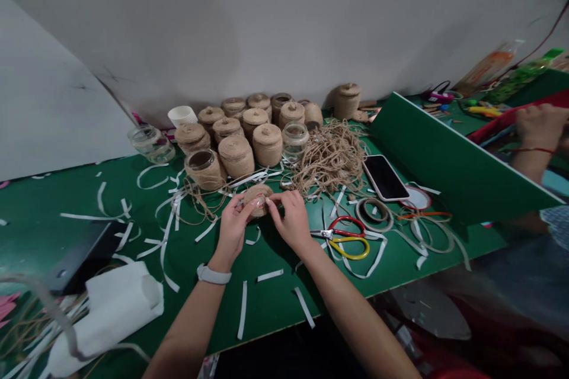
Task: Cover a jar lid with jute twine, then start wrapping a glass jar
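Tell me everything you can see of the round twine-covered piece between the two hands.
The round piece is light brown, its surface wound with cord that looks like jute twine. A shiny, clear patch shows on its near side, too small to identify. The left hand grips its left side; the right hand's fingertips are at its right edge. It is at the green table; whether it touches the surface is unclear.

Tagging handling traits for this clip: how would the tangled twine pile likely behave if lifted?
The twine pile would probably sag floppily, since its strands curl loosely. It looks light for its bulk, being thin cord. Crossing loops may snag and drag others along.
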A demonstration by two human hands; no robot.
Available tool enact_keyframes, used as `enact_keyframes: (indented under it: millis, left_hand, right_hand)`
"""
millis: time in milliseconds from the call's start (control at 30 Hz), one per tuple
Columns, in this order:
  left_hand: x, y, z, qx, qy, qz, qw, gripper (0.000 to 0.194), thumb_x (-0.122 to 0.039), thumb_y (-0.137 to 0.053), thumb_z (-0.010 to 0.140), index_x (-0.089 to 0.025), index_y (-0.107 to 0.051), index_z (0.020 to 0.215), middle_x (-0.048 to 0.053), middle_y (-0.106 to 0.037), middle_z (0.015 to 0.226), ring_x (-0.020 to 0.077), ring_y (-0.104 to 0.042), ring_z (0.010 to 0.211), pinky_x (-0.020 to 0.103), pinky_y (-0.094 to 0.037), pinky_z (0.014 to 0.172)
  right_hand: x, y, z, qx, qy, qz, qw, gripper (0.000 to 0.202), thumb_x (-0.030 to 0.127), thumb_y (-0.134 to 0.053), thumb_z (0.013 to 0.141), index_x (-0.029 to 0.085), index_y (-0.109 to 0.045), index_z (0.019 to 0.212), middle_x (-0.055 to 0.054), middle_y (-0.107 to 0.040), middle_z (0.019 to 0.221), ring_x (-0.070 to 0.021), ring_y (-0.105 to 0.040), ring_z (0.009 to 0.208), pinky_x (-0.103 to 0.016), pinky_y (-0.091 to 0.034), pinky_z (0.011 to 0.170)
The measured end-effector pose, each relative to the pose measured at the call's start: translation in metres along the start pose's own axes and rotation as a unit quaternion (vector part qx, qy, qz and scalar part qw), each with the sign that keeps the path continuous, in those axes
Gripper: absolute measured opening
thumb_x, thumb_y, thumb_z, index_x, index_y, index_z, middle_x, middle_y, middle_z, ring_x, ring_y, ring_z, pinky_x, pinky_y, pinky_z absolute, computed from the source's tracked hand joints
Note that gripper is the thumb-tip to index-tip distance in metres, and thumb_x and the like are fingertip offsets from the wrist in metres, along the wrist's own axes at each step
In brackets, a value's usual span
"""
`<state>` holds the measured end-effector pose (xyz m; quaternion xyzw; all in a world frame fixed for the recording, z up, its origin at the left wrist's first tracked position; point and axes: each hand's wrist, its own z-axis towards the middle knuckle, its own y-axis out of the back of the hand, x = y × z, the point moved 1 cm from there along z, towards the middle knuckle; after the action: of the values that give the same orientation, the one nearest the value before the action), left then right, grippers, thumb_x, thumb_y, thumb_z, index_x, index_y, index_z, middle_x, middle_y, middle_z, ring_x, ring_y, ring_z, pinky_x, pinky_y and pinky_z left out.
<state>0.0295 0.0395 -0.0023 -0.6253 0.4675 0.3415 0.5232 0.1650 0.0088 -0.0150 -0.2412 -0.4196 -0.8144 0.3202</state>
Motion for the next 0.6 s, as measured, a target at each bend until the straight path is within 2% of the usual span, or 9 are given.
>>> enact_keyframes:
  millis: [400,600]
  left_hand:
    - [0.0009,-0.0016,-0.0018,0.022,0.004,0.008,1.0,0.037,-0.025,-0.086,0.06,-0.015,-0.065,0.089,0.005,-0.076,0.084,0.0166,-0.071,0.075,0.026,-0.055,0.073]
    - [0.005,0.0016,0.0016,0.004,-0.011,0.025,1.0,0.036,-0.028,-0.085,0.061,-0.015,-0.065,0.088,0.004,-0.075,0.078,0.0163,-0.069,0.068,0.026,-0.054,0.067]
  right_hand:
    - [-0.0011,-0.0014,-0.0006,-0.001,-0.005,-0.003,1.0,0.016,0.029,-0.049,0.096,0.021,-0.061,0.089,-0.006,-0.068,0.088,-0.0211,-0.055,0.085,-0.038,-0.044,0.081]
    - [0.0002,-0.0014,-0.0005,0.01,0.005,-0.003,1.0,0.016,0.03,-0.05,0.095,0.021,-0.062,0.09,-0.006,-0.068,0.088,-0.0218,-0.055,0.085,-0.038,-0.045,0.079]
